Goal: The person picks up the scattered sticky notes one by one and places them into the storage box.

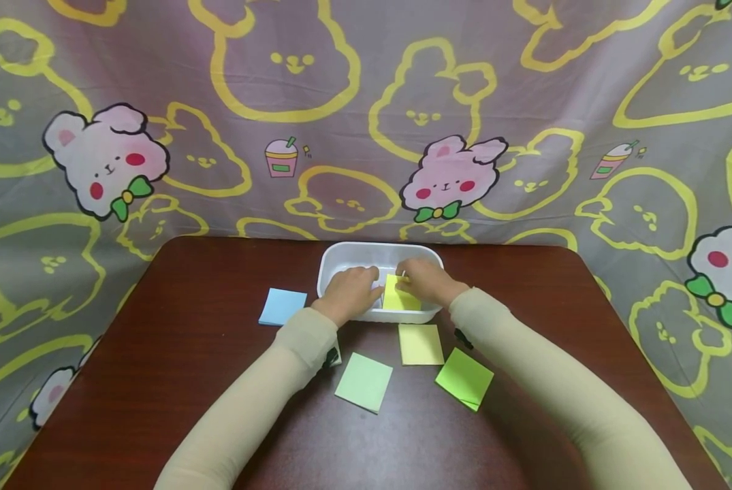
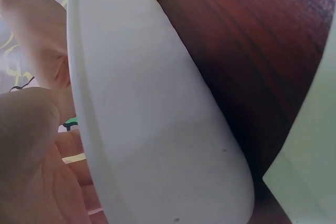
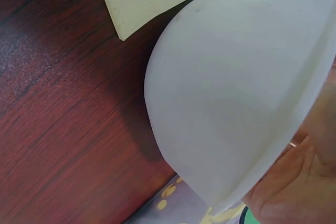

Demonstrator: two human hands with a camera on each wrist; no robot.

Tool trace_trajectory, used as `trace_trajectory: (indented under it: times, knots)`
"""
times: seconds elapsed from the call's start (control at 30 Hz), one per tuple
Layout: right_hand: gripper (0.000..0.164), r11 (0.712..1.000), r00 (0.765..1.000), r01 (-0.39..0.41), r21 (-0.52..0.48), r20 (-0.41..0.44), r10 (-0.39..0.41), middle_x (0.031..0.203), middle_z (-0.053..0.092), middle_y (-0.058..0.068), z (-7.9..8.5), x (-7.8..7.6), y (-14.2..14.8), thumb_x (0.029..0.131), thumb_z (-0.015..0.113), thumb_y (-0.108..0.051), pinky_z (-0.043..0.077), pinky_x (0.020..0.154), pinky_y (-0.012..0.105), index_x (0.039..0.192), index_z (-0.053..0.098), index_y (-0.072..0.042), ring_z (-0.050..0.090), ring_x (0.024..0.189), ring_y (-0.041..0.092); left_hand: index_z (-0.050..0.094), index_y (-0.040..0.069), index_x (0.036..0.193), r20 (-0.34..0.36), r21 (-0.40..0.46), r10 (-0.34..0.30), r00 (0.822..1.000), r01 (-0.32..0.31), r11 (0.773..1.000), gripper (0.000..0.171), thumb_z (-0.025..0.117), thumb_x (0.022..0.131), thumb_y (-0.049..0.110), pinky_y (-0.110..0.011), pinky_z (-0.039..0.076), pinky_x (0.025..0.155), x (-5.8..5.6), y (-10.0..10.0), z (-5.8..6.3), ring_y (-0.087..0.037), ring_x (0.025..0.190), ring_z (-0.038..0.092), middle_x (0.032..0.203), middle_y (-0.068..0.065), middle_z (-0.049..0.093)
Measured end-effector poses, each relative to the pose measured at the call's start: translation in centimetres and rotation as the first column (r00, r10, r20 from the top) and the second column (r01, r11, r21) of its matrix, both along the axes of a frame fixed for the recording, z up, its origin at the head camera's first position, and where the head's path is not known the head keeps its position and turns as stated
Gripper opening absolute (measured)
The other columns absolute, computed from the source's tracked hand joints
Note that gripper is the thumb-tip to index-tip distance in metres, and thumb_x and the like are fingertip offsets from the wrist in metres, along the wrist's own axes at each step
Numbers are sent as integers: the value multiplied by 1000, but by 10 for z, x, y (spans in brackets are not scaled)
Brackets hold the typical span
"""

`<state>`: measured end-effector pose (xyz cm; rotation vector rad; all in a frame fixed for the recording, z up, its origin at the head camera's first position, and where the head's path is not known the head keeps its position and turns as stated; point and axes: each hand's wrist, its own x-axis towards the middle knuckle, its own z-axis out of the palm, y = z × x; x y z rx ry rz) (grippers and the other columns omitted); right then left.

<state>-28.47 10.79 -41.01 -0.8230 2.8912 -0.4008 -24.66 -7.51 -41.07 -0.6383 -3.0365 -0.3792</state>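
A white plastic tray (image 1: 379, 249) stands at the far side of the table. Over its right half, my right hand (image 1: 428, 280) holds a bright yellow sticky-note pad (image 1: 400, 298) by its upper right part. The pad lies tilted inside the tray. My left hand (image 1: 348, 294) reaches over the near rim into the left half, thumb toward the yellow pad. In the left wrist view, the tray's outer wall (image 2: 142, 98) hides much of that hand, and I cannot tell whether it pinches anything. The right wrist view has the tray wall (image 3: 226, 87) covering most of the right fingers.
Before the tray lie a pale yellow pad (image 1: 421, 344), a bright green pad (image 1: 464, 378) and a mint green pad (image 1: 364, 382). A blue pad (image 1: 282, 307) sits left of it. Another pale pad (image 1: 337, 355) is partly under the left wrist. A patterned curtain (image 1: 341, 136) hangs behind.
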Motion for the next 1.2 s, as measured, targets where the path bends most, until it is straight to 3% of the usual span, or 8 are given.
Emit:
trace_trajectory:
  times: [0.43,0.73,1.2]
  knots:
    - [27,999,997,46,13,53,-47,100,72,11,-2,1,1,93,63,-21,53,87,39,111,67,-2,66,91,22,58,10,95,-1,2,10,1000,-10,1000,23,57,96,33,-42,49,68,-1,0,-2,-25,79,64,83,-8,65]
    - [26,999,997,49,11,59,-50,94,71,9,-3,0,2,92,64,-23,52,83,37,110,67,-3,63,83,19,60,9,102,21,0,19,1000,-19,1000,26,57,96,34,-43,51,72,0,0,-1,-26,84,66,90,-9,68]
    - [27,999,998,44,18,51,-45,93,72,10,-2,-1,3,93,64,-24,53,83,37,109,68,-3,63,83,20,59,10,94,10,-1,12,1000,-12,1000,23,59,95,33,-41,49,67,-2,1,-2,-23,76,62,83,-7,65]
